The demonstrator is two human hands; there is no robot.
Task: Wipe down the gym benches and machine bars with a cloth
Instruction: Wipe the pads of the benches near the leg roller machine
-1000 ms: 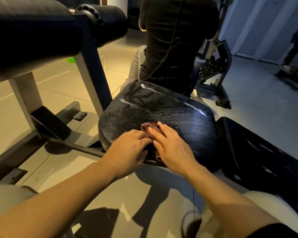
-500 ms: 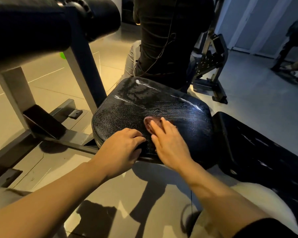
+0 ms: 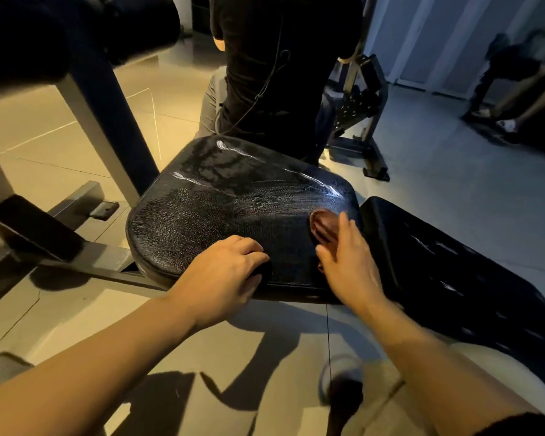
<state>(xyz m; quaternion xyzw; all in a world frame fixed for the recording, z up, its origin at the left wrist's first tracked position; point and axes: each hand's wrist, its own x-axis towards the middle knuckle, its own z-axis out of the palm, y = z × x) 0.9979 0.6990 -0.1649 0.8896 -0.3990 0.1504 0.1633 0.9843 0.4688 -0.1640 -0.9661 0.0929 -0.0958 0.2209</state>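
A black padded bench seat [image 3: 221, 212] fills the middle of the head view, its surface streaked with wet marks. My right hand [image 3: 348, 265] lies flat on a dark reddish cloth [image 3: 323, 226] and presses it onto the seat's right edge. Only the cloth's far end shows past my fingers. My left hand [image 3: 224, 278] rests on the seat's near edge with fingers curled, holding nothing. The bench's black back pad [image 3: 453, 278] slopes away to the right.
A grey steel frame [image 3: 107, 121] with a black roller pad [image 3: 22, 36] stands at the left. A person in black [image 3: 280, 73] stands just behind the seat. Another machine base [image 3: 359, 121] sits at the back right. Tiled floor surrounds the bench.
My right hand has slid the cloth from the seat's middle to its right edge. My left hand has stayed on the near edge.
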